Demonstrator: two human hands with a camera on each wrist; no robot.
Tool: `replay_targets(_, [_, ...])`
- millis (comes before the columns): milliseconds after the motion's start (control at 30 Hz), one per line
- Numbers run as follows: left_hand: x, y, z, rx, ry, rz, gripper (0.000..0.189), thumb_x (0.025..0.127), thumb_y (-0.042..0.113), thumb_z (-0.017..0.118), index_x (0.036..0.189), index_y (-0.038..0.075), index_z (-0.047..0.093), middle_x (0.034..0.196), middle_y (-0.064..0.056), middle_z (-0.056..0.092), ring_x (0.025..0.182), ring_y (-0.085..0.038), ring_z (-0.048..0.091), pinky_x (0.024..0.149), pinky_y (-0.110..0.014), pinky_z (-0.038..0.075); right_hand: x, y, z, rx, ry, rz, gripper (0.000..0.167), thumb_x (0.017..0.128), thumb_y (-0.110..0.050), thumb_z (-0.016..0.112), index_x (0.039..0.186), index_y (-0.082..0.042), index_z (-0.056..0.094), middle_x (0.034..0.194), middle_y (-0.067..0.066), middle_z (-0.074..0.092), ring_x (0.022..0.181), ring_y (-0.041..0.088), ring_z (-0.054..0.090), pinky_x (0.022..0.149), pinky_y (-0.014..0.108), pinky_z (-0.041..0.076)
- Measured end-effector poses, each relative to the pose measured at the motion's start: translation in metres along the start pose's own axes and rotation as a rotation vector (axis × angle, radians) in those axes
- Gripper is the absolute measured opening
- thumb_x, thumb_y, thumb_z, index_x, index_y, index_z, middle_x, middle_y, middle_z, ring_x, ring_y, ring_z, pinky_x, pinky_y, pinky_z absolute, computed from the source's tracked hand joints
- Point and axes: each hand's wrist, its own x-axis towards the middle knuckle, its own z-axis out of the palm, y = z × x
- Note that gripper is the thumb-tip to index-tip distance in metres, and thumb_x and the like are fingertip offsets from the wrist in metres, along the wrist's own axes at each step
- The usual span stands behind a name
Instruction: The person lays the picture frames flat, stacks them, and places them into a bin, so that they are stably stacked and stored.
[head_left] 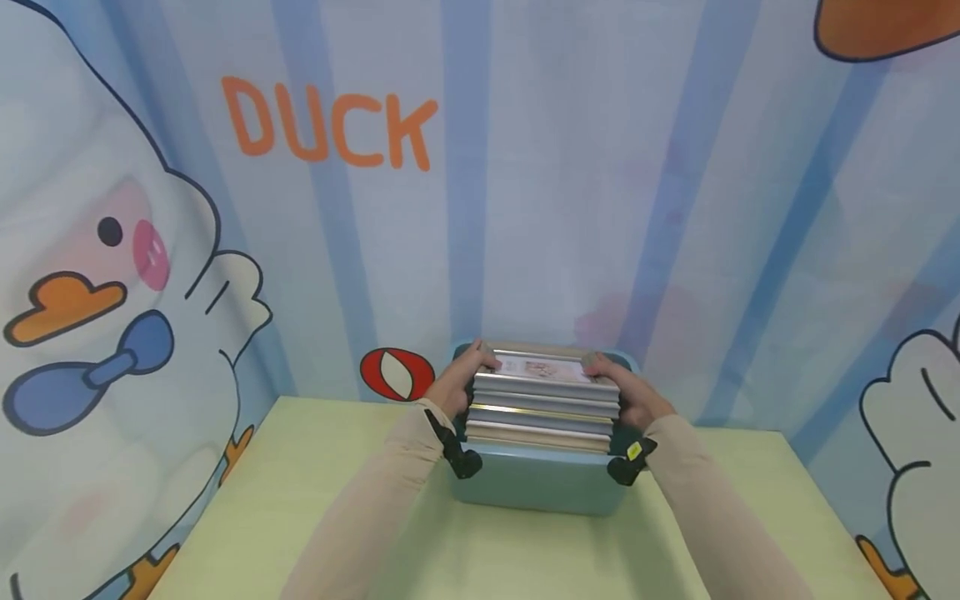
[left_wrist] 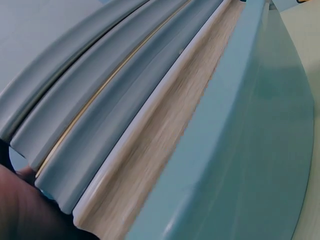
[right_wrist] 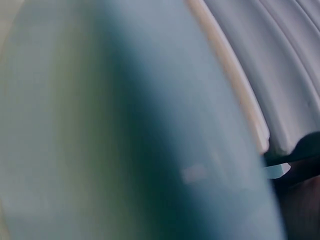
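A stack of several picture frames (head_left: pixel 543 408) sits between my hands, within the walls of a blue-green plastic bin (head_left: pixel 536 483) and rising above its rim. Most edges are silver-grey; one shows a gold line, and the lowest frame (left_wrist: pixel 165 125) is wood-coloured. The top one has a pale picture under it. My left hand (head_left: pixel 463 379) grips the stack's left side, thumb over the top. On the other side my right hand (head_left: pixel 630 392) holds it likewise, thumb on top. Fingers lower down are hidden. Whether the stack rests on the bin's floor cannot be seen.
The bin stands on a pale yellow table (head_left: pixel 330 500), near its back edge. Behind it hangs a striped blue cloth backdrop (head_left: pixel 540 208) with printed ducks and lettering. Black camera straps (head_left: pixel 459 454) circle both wrists, close to the bin's front corners.
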Motion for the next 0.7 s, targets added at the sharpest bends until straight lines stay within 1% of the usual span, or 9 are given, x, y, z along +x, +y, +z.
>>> replay_targets(100, [0.000,-0.003,0.000,-0.031,0.010,-0.013,0.090,0.087,0.014,0.059,0.161,0.028,0.011,0.169,-0.011,-0.005,0.155,-0.036,-0.006,0.123,-0.062,0.007,0.002,0.000,-0.001,-0.009,-0.010,0.013,0.075,0.098,-0.038,0.046,0.160,-0.015,0.010,0.127,0.021,0.045,0.095,0.024,0.056,0.079,0.038,0.054])
replay_targets(200, [0.001,-0.005,0.001,-0.044,0.015,-0.028,0.089,0.087,0.013,0.059,0.162,0.025,0.012,0.169,-0.014,-0.004,0.155,-0.036,-0.007,0.123,-0.060,0.009,0.003,0.001,-0.001,-0.014,-0.015,0.030,0.077,0.097,-0.037,0.046,0.160,-0.017,0.006,0.123,0.018,0.044,0.095,0.025,0.053,0.078,0.038,0.052])
replay_targets(233, [0.001,-0.006,0.001,-0.047,0.018,-0.032,0.089,0.087,0.013,0.059,0.162,0.024,0.012,0.169,-0.015,-0.004,0.155,-0.037,-0.006,0.122,-0.060,0.009,0.003,0.002,0.000,-0.018,-0.017,0.034,0.076,0.097,-0.038,0.046,0.160,-0.016,0.008,0.123,0.019,0.044,0.095,0.026,0.053,0.077,0.038,0.052])
replay_targets(333, [0.000,-0.007,0.001,-0.049,0.019,-0.035,0.089,0.087,0.013,0.058,0.162,0.024,0.011,0.168,-0.016,-0.003,0.155,-0.037,-0.006,0.122,-0.060,0.009,0.004,0.002,0.001,-0.035,-0.006,0.026,0.082,0.097,-0.038,0.046,0.161,-0.024,-0.003,0.130,0.021,0.040,0.096,0.026,0.050,0.075,0.037,0.049])
replay_targets(400, [0.000,-0.007,0.001,-0.050,0.016,-0.033,0.089,0.087,0.013,0.058,0.162,0.024,0.011,0.168,-0.017,-0.003,0.155,-0.037,-0.006,0.122,-0.061,0.009,0.004,0.002,0.001,-0.037,0.008,0.024,0.084,0.097,-0.038,0.046,0.161,-0.025,-0.005,0.134,0.022,0.037,0.097,0.027,0.049,0.075,0.037,0.048])
replay_targets(500, [0.001,-0.009,0.000,-0.058,0.019,-0.031,0.089,0.086,0.013,0.059,0.162,0.024,0.013,0.168,-0.017,-0.003,0.155,-0.037,-0.006,0.122,-0.061,0.009,0.005,0.003,0.001,-0.030,0.005,0.024,0.080,0.097,-0.038,0.046,0.161,-0.019,0.002,0.132,0.021,0.039,0.098,0.027,0.049,0.076,0.037,0.049])
replay_targets(600, [0.002,-0.013,-0.001,-0.062,0.017,-0.031,0.089,0.086,0.013,0.059,0.162,0.024,0.013,0.168,-0.017,-0.003,0.155,-0.037,-0.005,0.122,-0.061,0.010,0.005,0.004,0.003,-0.005,-0.006,0.032,0.077,0.097,-0.037,0.044,0.161,-0.019,0.003,0.127,0.020,0.042,0.095,0.026,0.051,0.076,0.037,0.051])
replay_targets(667, [0.004,-0.014,-0.002,-0.075,0.026,-0.036,0.088,0.086,0.013,0.059,0.162,0.024,0.015,0.168,-0.018,0.001,0.154,-0.038,0.003,0.121,-0.059,0.016,0.006,0.004,0.004,0.016,0.000,0.051,0.077,0.100,-0.034,0.042,0.161,-0.024,-0.002,0.133,0.022,0.041,0.095,0.025,0.053,0.076,0.038,0.052])
replay_targets(700, [0.004,-0.014,-0.002,-0.054,0.037,-0.023,0.087,0.087,0.011,0.058,0.162,0.022,0.015,0.168,-0.018,0.003,0.154,-0.038,0.008,0.121,-0.057,0.020,0.008,0.004,0.006,0.021,0.015,0.061,0.076,0.101,-0.032,0.041,0.161,-0.026,-0.005,0.137,0.025,0.040,0.098,0.027,0.055,0.078,0.039,0.053])
